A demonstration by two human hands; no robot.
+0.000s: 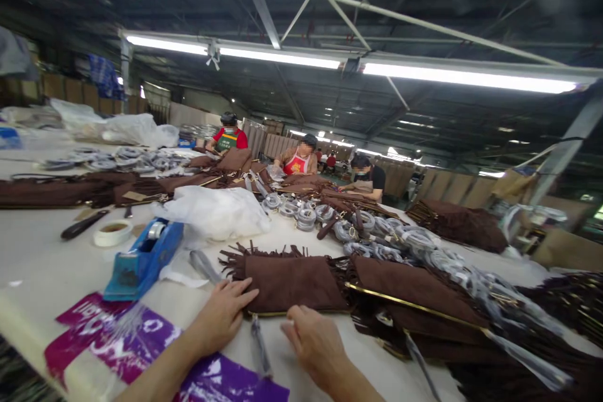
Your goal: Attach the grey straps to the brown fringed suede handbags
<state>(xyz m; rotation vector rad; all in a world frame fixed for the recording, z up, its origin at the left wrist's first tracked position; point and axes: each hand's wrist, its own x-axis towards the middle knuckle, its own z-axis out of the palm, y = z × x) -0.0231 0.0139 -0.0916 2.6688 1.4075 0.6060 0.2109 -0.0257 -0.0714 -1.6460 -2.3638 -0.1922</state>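
A dark brown fringed pouch [292,282] lies flat in front of me, its brass-coloured zip edge towards me. My left hand [223,317] rests at its left end, fingers stretched out over the corner. Below the zip edge, my right hand [315,342] has loosely bent fingers, the thumb apart and nothing visible between them. Whether its fingertips touch the pouch is hard to tell. A plastic-wrapped zip pull [260,347] hangs from the zip onto the table between both hands. To the right, more brown pouches [414,292] lie stacked, with wrapped pulls hanging down.
At the left stand a blue tape dispenser [144,257], a white tape roll [113,233] and a dark-handled tool [85,224]. Purple printed plastic [141,352] lies near my left arm. Beyond are a white plastic bag [219,210], several wrapped strap coils [306,217] and co-workers [296,163].
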